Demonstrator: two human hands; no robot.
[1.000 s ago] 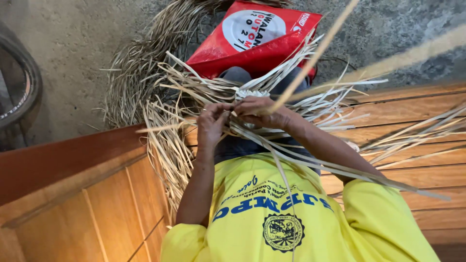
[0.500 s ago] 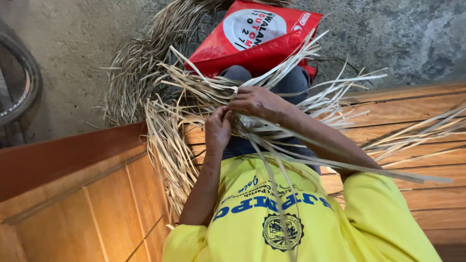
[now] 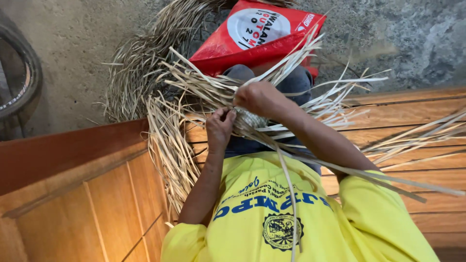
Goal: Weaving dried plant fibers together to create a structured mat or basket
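Two hands, one red bag (image 3: 257, 36), one tyre (image 3: 22, 80), countless pale strips (image 3: 194, 92).

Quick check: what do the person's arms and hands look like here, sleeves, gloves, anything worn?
Both arms are bare from short yellow sleeves of a T-shirt with blue lettering and a round dark emblem on the chest. The left hand and right hand are bare: no gloves. No rings, watch or bands show.

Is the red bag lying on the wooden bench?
No, the red bag lies on the grey concrete floor, beyond the wooden bench.
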